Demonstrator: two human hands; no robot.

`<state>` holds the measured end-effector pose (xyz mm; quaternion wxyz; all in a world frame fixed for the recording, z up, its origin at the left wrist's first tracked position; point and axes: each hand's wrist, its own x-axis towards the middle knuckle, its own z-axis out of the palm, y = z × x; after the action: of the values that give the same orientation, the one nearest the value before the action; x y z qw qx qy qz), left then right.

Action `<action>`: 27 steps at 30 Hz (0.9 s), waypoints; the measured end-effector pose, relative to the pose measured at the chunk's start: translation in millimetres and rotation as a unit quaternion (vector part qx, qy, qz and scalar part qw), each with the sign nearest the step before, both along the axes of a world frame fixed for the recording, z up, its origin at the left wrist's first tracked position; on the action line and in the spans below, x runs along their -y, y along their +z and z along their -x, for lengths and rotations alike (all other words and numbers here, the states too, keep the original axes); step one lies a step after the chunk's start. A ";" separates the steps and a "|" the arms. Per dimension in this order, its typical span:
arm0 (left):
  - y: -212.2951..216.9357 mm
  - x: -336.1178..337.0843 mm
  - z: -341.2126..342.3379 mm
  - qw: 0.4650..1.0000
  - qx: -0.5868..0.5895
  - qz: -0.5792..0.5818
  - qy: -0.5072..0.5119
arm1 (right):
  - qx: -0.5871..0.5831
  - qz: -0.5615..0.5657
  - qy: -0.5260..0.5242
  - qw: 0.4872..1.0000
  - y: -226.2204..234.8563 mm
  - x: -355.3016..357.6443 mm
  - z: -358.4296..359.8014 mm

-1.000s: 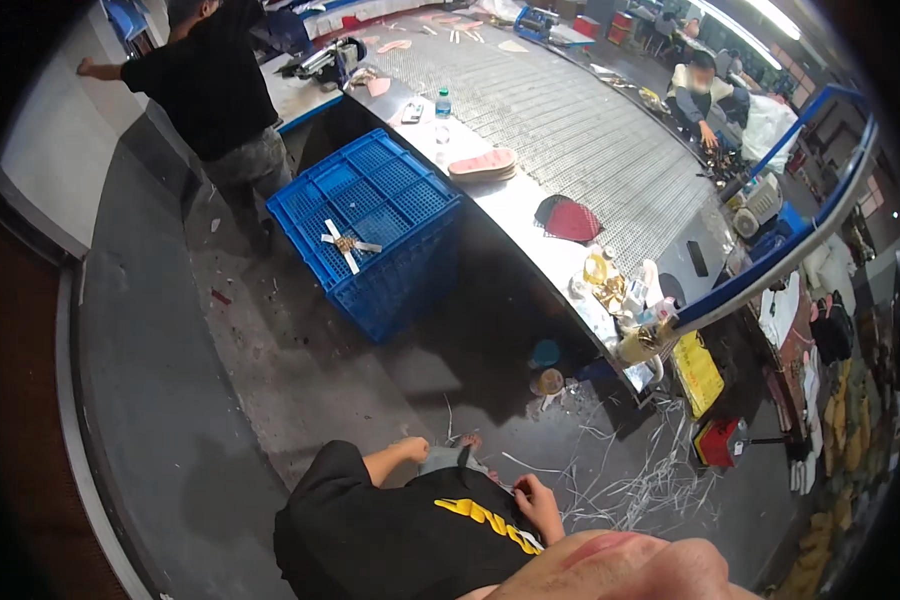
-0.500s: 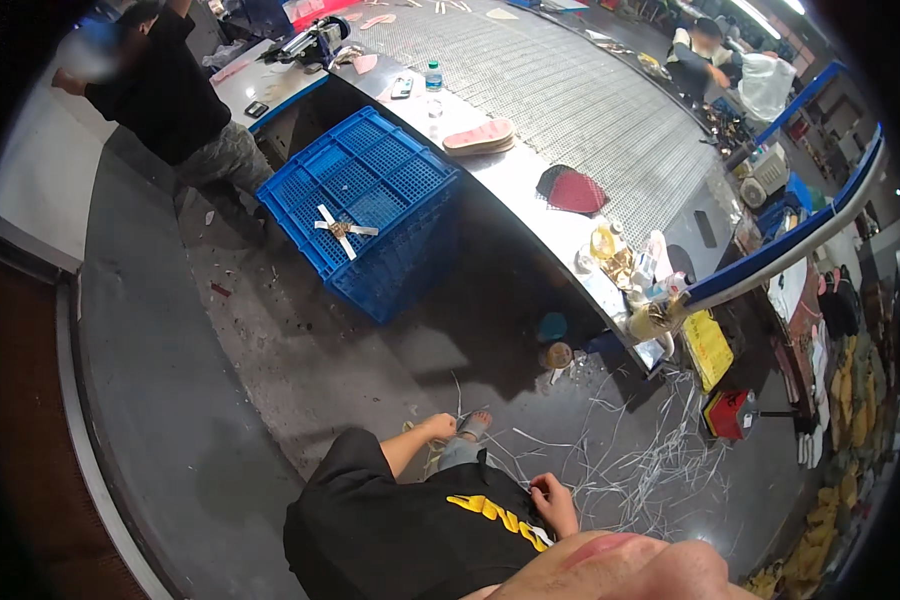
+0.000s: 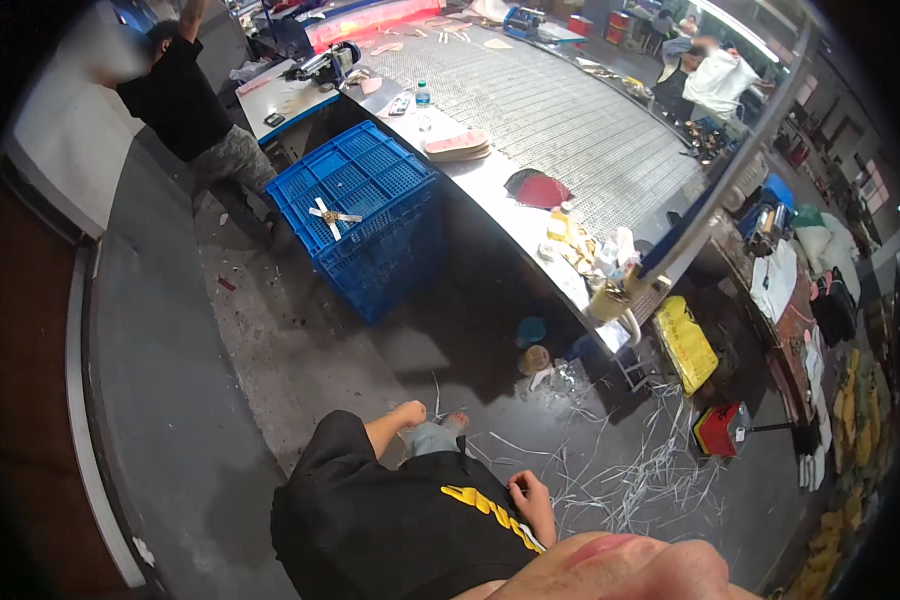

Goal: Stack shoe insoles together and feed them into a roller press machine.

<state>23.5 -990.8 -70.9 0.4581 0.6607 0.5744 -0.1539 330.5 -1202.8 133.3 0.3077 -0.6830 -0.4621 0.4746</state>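
Note:
My left hand [image 3: 408,413] hangs in front of my left side, its fingers curled into a fist. A thin pale strip [image 3: 437,388] shows just beyond it, and I cannot tell whether the hand touches it. Nearer my belly, my right hand [image 3: 532,497] has its fingers bent inward against the dark shirt [image 3: 400,520]. What either hand holds, if anything, is hidden. Many thin white strips [image 3: 650,470] lie tangled on the floor to the right of my right hand. A blue plastic crate [image 3: 370,270] stands ahead, with crossed white strips [image 3: 332,217] on its lid.
A long metal-edged worktable [image 3: 515,225] runs ahead, carrying stacked pink insoles [image 3: 458,145], a bottle [image 3: 423,94] and clutter. A yellow sack [image 3: 685,345] and a red dustpan [image 3: 722,430] stand at right. One person [image 3: 185,110] is at far left; another handles white cloth [image 3: 720,82] across the table.
The view has shifted, so the table and its end sit further left. Both my hands keep nearly the same pose. Across the table, the person's white cloth is now raised and spread.

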 end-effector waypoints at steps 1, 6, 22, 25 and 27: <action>5.3 11.7 -14.9 0.999 0.002 0.020 0.025 | -0.003 -0.009 -0.003 1.000 -3.5 13.0 -12.2; 4.9 100.3 -74.5 0.993 0.033 0.101 0.052 | -0.025 -0.035 -0.046 0.998 -8.2 90.6 -66.4; 51.3 168.0 -166.4 0.995 -0.019 -0.067 -0.070 | -0.112 -0.062 -0.069 0.989 -36.6 181.7 -179.4; 34.6 161.0 -180.5 0.993 -0.014 -0.115 -0.018 | -0.087 -0.067 -0.054 0.993 -32.2 169.6 -203.9; 10.0 148.3 -189.8 0.991 -0.001 -0.129 -0.020 | -0.073 -0.058 -0.026 0.995 -25.6 157.2 -216.4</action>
<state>213.3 -1139.1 -60.8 0.3648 0.7253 0.5771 -0.0882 546.9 -1360.0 107.8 0.3919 -0.6393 -0.4478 0.4870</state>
